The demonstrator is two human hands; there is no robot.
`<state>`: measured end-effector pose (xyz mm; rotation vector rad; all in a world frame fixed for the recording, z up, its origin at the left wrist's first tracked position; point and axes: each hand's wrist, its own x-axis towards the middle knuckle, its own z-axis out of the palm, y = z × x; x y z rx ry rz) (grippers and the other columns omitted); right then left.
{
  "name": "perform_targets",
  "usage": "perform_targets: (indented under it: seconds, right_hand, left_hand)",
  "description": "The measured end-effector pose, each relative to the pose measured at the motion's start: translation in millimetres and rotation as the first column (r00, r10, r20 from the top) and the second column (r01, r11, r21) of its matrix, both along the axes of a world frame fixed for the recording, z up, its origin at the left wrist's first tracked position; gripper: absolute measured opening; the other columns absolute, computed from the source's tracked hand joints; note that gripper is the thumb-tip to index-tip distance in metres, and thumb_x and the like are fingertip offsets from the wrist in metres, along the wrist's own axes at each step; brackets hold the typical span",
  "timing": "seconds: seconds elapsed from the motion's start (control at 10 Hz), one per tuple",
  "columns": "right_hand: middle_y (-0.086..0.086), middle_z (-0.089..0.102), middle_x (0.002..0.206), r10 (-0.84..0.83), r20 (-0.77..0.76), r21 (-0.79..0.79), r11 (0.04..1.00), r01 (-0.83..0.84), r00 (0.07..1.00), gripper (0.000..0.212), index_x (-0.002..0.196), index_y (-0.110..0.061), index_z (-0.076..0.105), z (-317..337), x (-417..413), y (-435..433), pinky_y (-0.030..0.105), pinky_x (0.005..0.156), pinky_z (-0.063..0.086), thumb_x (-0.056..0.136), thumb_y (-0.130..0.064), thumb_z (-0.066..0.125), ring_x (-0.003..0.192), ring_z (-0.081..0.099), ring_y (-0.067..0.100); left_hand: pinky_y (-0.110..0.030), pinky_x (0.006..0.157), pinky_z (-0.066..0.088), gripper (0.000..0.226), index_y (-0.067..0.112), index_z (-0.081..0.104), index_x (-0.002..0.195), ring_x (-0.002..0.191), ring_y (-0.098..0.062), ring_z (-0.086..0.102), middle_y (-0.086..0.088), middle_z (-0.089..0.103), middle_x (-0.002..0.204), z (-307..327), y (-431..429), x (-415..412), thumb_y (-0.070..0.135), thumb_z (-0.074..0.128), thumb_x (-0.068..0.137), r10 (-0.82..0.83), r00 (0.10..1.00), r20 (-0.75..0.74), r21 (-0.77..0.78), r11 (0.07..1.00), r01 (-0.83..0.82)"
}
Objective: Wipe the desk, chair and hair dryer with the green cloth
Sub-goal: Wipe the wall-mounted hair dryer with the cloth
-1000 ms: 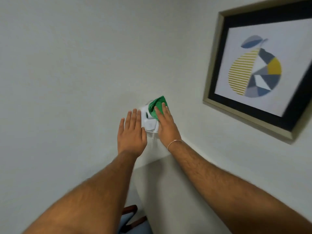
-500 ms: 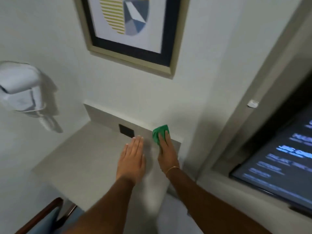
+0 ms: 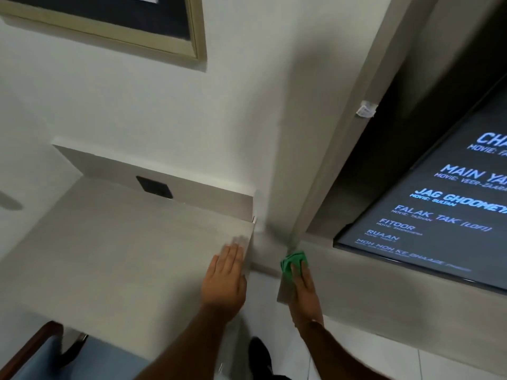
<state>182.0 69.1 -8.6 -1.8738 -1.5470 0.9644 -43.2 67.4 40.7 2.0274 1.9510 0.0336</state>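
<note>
The pale grey desk [image 3: 123, 242] fills the lower left, set against the white wall. My left hand [image 3: 223, 281] lies flat and open on the desk's right edge. To its right, my right hand [image 3: 303, 289] presses the bunched green cloth [image 3: 293, 263] onto the left end of a grey ledge [image 3: 384, 286] beside the desk. The chair [image 3: 35, 352], with a dark wood frame and blue seat, shows at the bottom left under the desk. The hair dryer is out of view.
A framed picture [image 3: 175, 28] hangs on the wall above the desk. A black socket plate [image 3: 155, 187] sits in the desk's back panel. A dark screen [image 3: 439, 209] with white text lies right of the ledge. A dark shoe [image 3: 259, 355] stands on the tiled floor.
The view swung right and down, from the wall-mounted hair dryer to the desk. My right hand carried the cloth off the dryer, across the desk's back right corner, onto the ledge. My left hand followed.
</note>
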Motion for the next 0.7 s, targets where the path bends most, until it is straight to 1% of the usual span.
perform_targets:
  seconds: [0.1,0.2,0.3,0.4,0.5,0.6,0.7]
  right_hand:
    - [-0.004,0.058,0.148,-0.132,0.011,-0.058,0.989,0.132,0.991,0.049,0.147,-0.046,0.052,-5,1,9,0.029,0.085,0.057,0.1,-0.044,0.065,0.116,0.066,0.011]
    - [0.0,0.029,0.171,-0.241,-0.013,-0.126,0.963,0.237,0.971,0.055,0.16,-0.036,0.035,-6,4,25,0.048,0.119,0.043,0.107,-0.034,0.051,0.147,0.045,0.03]
    - [0.003,0.001,0.177,-0.205,0.026,-0.215,0.955,0.206,0.978,0.069,0.167,-0.026,0.014,-17,5,46,0.051,0.128,0.028,0.108,-0.005,0.042,0.159,0.021,0.035]
    - [0.014,-0.011,0.175,-0.016,0.189,-0.342,0.936,0.081,0.982,0.069,0.167,-0.016,-0.003,-30,-3,62,0.048,0.132,0.017,0.112,-0.031,0.037,0.163,0.004,0.035]
    - [0.016,-0.017,0.174,0.164,0.382,-0.447,0.894,0.026,0.91,0.078,0.166,-0.012,-0.011,-40,-6,64,0.046,0.132,0.01,0.111,-0.049,0.029,0.163,-0.006,0.032]
    - [0.016,-0.017,0.174,0.275,0.461,-0.453,0.891,-0.043,0.844,0.077,0.166,-0.011,-0.012,-44,-1,62,0.047,0.132,0.01,0.111,-0.048,0.028,0.163,-0.006,0.032]
    - [0.013,-0.012,0.175,0.265,0.512,-0.374,0.925,-0.066,0.817,0.075,0.166,-0.011,-0.007,-42,1,53,0.048,0.132,0.009,0.111,-0.047,0.029,0.163,-0.003,0.03]
  left_hand:
    - [-0.045,0.13,0.013,0.071,0.011,0.028,0.164,0.161,-0.026,0.024,-0.008,0.026,0.173,-3,-6,-8,0.036,0.022,0.099,0.046,0.999,0.019,0.035,0.998,-0.047]
    - [-0.044,0.131,0.016,0.069,0.011,0.027,0.165,0.161,-0.024,0.023,-0.007,0.026,0.173,-10,-12,-15,0.029,0.034,0.099,0.083,0.996,-0.022,0.013,0.996,-0.083]
    - [-0.044,0.132,0.014,0.069,0.011,0.02,0.167,0.163,-0.023,0.016,-0.008,0.02,0.175,-17,-16,-18,0.029,0.035,0.102,0.084,0.995,-0.045,-0.036,0.996,-0.085]
    - [-0.043,0.132,0.01,0.071,0.011,0.017,0.167,0.164,-0.023,0.012,-0.008,0.016,0.176,-21,-19,-16,0.03,0.034,0.102,0.104,0.994,-0.046,-0.046,0.993,-0.106]
    - [-0.042,0.132,0.007,0.071,0.013,0.013,0.168,0.164,-0.023,0.009,-0.007,0.013,0.177,-24,-24,-12,0.032,0.03,0.102,0.115,0.992,-0.057,-0.065,0.991,-0.118]
    - [-0.043,0.132,0.009,0.072,0.013,0.015,0.168,0.164,-0.023,0.01,-0.007,0.014,0.177,-25,-29,-16,0.032,0.03,0.1,0.143,0.988,-0.058,-0.048,0.988,-0.146]
    - [-0.044,0.133,0.01,0.071,0.012,0.015,0.168,0.164,-0.024,0.012,-0.007,0.016,0.176,-28,-40,-21,0.032,0.031,0.101,0.184,0.981,-0.06,-0.044,0.981,-0.187]
